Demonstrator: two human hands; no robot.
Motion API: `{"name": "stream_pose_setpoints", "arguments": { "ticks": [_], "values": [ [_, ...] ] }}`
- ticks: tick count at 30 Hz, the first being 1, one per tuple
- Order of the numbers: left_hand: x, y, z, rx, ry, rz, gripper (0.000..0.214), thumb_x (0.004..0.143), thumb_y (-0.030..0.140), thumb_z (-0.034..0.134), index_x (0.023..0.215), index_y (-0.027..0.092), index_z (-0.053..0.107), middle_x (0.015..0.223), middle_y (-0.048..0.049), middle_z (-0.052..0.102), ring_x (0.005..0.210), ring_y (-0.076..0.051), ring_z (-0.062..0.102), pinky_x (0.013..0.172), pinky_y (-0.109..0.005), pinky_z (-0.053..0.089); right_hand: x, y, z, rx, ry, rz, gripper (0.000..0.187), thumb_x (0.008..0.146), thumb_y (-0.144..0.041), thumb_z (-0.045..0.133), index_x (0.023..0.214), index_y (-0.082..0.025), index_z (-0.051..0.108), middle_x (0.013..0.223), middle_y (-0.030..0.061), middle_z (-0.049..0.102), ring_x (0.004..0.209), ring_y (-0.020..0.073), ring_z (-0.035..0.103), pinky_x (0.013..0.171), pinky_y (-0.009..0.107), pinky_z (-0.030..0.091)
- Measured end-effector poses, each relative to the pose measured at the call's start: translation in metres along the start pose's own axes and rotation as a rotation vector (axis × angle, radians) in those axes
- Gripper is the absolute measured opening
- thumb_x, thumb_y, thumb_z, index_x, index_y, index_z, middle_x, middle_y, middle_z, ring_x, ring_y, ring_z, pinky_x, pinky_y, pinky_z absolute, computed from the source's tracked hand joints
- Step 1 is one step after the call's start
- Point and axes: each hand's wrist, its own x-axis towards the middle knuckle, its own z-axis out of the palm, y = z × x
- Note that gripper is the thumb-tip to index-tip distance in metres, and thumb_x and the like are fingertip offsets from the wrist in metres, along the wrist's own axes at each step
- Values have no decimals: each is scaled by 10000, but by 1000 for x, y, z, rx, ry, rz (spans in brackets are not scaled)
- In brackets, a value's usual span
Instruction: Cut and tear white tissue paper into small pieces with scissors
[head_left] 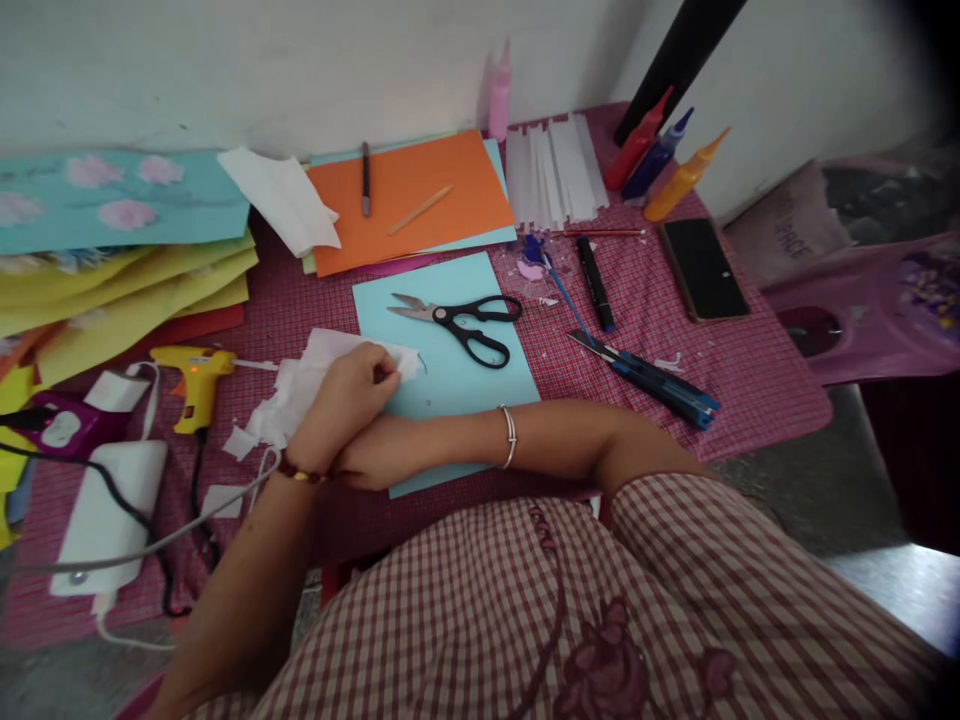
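Note:
My left hand (352, 383) is loosely closed over crumpled white tissue paper (289, 385), with its fingers curled; whatever may be in them is hidden. My right hand (386, 452) crosses to the left and touches my left wrist beside a beaded bracelet (306, 474). Its fingers are curled in and partly hidden, so what they grip does not show. Beneath both hands lies a light blue sheet of paper (480, 390). Black-handled scissors (442, 315) rest on the sheet, blades partly apart, just beyond my hands.
A yellow glue gun (199, 380), white power bank (112, 510) and cables lie left. Orange paper (420, 200) and white glue sticks (555, 175) are at the back. A utility knife (652, 380), marker (595, 285), phone (703, 268) and paint bottles (686, 175) sit right.

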Motion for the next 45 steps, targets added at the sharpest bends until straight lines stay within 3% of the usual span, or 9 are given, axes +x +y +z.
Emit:
{"name": "stream_pose_setpoints", "arguments": {
  "ticks": [5, 9, 16, 22, 28, 31, 36, 40, 45],
  "values": [
    [-12, 10, -7, -310, 117, -125, 93, 708, 166, 608, 660, 184, 531, 634, 20, 521, 585, -123, 467, 589, -272, 371, 0, 3, 3, 62, 38, -14, 311, 934, -98, 421, 1089, -55, 687, 1119, 162, 713, 929, 212, 631, 836, 319, 454],
    [-32, 16, -27, -1089, 112, -259, 155, 718, 256, 677, 711, 180, 541, 741, -4, 585, 599, -104, 494, 535, -232, 384, -5, 4, -9, 208, 76, 67, 256, 921, -148, 470, 994, -124, 714, 1014, 105, 742, 848, 191, 639, 751, 296, 453],
    [-93, 6, -37, -1905, 338, -186, 385, 648, 239, 779, 666, 178, 400, 648, 58, 360, 509, -34, 352, 461, -138, 382, -7, 15, -27, 728, 453, 397, 143, 876, -178, 522, 910, -124, 650, 792, 28, 660, 675, 115, 570, 663, 247, 445],
    [-121, 3, -8, -1958, 247, -302, 329, 664, 250, 771, 665, 169, 452, 604, 52, 337, 487, -43, 341, 433, -142, 365, -12, 10, -43, 1166, 362, 79, 275, 836, -228, 604, 1094, -139, 569, 1054, 56, 633, 953, 126, 600, 845, 277, 487],
    [-124, -2, 6, -1875, 79, -398, 249, 705, 356, 723, 759, 152, 591, 621, 10, 479, 529, -85, 456, 481, -204, 406, -14, 6, -41, 1016, 324, 253, 68, 815, -194, 614, 834, -141, 575, 797, -12, 595, 742, 97, 552, 738, 257, 455],
    [-127, -3, 10, -1649, 227, -432, 434, 755, 570, 614, 906, 164, 620, 732, -45, 592, 602, -152, 540, 490, -257, 437, -12, 9, -34, 1042, 347, 308, 74, 819, -195, 591, 786, -148, 545, 723, -36, 556, 666, 82, 507, 660, 233, 424],
    [-131, 0, 18, -1137, 622, -489, 142, 816, 324, 664, 850, 194, 620, 690, 10, 609, 607, -119, 537, 567, -229, 438, -11, 12, -29, 1187, 303, 291, 108, 841, -203, 580, 761, -155, 526, 695, -41, 547, 640, 80, 508, 620, 219, 435],
    [-129, 4, 20, -1163, 700, -467, 194, 882, 294, 604, 715, 196, 587, 612, 30, 549, 572, -105, 480, 581, -232, 403, -13, 10, -31, 1297, 245, 260, 233, 962, -310, 474, 815, -145, 547, 752, 3, 611, 698, 92, 589, 711, 251, 505],
    [-127, 4, 20, -1122, 735, -488, 204, 868, 288, 614, 689, 197, 581, 587, 32, 531, 560, -109, 472, 583, -239, 392, -13, 8, -24, 1294, 219, 228, 87, 880, -210, 603, 869, -141, 552, 816, 6, 640, 759, 93, 609, 785, 275, 518]
  ]
}}
